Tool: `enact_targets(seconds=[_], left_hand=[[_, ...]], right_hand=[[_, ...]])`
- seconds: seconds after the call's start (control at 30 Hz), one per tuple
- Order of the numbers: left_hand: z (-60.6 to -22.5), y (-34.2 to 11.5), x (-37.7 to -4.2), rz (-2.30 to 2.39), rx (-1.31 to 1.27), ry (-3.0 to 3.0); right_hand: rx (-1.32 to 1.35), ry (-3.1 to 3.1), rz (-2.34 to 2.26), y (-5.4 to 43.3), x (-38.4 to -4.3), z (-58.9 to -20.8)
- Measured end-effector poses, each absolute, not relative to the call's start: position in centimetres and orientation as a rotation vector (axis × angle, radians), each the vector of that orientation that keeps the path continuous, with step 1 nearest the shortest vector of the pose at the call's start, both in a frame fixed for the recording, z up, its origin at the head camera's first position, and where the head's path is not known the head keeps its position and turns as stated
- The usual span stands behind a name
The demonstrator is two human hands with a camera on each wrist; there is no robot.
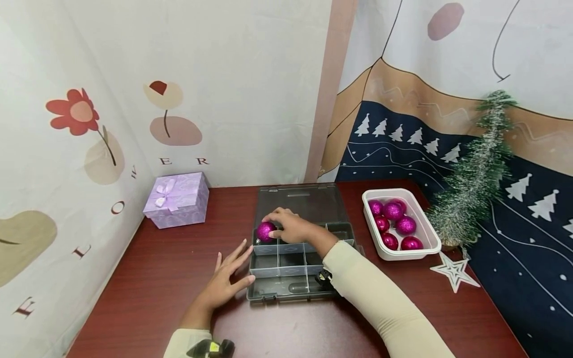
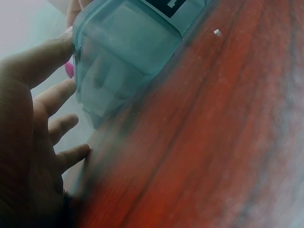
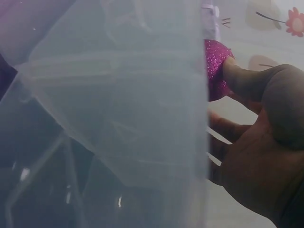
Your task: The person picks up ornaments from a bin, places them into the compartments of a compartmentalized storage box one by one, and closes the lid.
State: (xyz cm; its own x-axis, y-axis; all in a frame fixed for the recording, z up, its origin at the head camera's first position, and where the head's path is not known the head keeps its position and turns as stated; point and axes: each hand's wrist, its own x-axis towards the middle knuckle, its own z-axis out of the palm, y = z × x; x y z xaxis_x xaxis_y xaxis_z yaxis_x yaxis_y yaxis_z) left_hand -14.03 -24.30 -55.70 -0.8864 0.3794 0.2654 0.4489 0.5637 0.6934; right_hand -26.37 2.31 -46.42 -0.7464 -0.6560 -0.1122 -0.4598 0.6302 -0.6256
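A dark see-through divider box [image 1: 277, 285] lies on the table with its lid [image 1: 297, 203] folded back. My right hand [image 1: 293, 228] pinches a glittery magenta Christmas ball [image 1: 264, 231] over the far-left compartment; whether the ball touches the bottom is hidden. In the right wrist view the thumb presses against the ball [image 3: 217, 71], partly behind the box wall. With fingers spread and fairly straight, my left hand [image 1: 224, 286] rests against the box's left side. The left wrist view shows its fingertips at the box wall [image 2: 128, 47]. The forearm hides the right compartments.
To the right, a white tub [image 1: 398, 254] holds several magenta balls, some glittery and some shiny. Beyond it stand a small frosted tree [image 1: 474, 184] and a white star [image 1: 454, 271] lying flat. A lilac gift box [image 1: 179, 201] sits at the back left.
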Motion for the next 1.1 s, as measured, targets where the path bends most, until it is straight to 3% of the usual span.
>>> enact_targets(seconds=[1.1], left_hand=[[-56.2,-24.5,-14.3,-1.231,-0.726,-2.706]], right_hand=[[-0.881,2.534,-0.680,1.7,-26.2,-47.3]])
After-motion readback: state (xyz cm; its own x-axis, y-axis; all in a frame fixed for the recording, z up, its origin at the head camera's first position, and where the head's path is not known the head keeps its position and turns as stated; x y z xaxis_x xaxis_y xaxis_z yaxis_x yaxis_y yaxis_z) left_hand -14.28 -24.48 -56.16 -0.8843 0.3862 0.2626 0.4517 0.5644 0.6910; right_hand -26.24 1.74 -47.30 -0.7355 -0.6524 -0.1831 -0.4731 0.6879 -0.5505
